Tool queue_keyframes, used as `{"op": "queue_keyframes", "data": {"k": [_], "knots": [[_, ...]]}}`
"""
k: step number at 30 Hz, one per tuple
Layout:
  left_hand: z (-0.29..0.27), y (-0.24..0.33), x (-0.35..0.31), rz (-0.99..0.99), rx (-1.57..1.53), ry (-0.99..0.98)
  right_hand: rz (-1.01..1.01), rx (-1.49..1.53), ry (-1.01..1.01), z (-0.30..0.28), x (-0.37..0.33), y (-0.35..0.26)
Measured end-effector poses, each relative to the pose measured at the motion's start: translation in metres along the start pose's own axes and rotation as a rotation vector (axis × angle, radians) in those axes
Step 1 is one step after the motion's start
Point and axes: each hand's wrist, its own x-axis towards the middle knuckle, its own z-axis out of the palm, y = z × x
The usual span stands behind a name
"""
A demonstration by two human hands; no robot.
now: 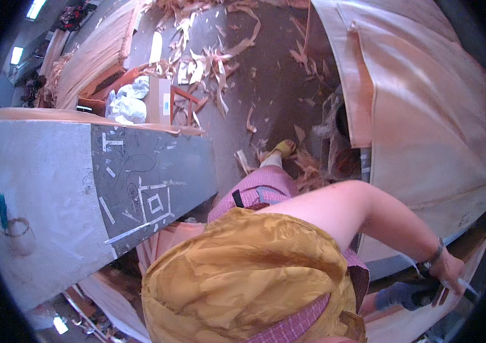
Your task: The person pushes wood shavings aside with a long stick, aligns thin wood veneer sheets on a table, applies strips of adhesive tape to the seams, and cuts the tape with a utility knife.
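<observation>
My left arm reaches across to the right edge, bent at the elbow, with a band on its wrist. The fingers of my left hand point(448, 273) look closed around a slim pale object point(469, 287), too small to make out. Below it, a blue-grey covering point(394, 297) next to bare skin seems to belong to my right hand. Its fingers lie in shadow, so their state cannot be told. Under both hands slants a long pale sheet point(411, 326) that looks like leather. A loose mustard-yellow garment point(243, 274) fills the lower middle.
Large pale leather sheets point(431, 126) drape over a support on the right. To the left stands a grey table point(157, 154) with white tape marks. Behind it are a cardboard box point(158, 100) and a white plastic bag point(128, 106). Scraps point(220, 68) litter the floor beyond my foot point(283, 148).
</observation>
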Motion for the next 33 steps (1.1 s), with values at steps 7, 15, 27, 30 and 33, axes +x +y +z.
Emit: {"op": "queue_keyframes", "data": {"k": [7,15,27,30,33], "knots": [[-0.096,0.003,-0.158,0.233,0.192,0.508,0.059,-0.077,-0.167,0.058,0.002,0.020],[-0.128,0.055,-0.275,0.033,-0.028,0.453,0.071,0.160,-0.420,0.182,-0.111,-0.155],[-0.137,0.053,-0.291,0.164,0.490,0.632,0.296,0.193,-0.582,0.168,-0.134,-0.100],[-0.124,0.020,-0.294,0.152,0.529,0.654,0.356,0.068,-0.627,0.137,-0.154,-0.090],[-0.089,-0.006,-0.299,0.088,0.622,0.582,0.364,0.089,-0.652,0.097,-0.178,-0.059]]}}
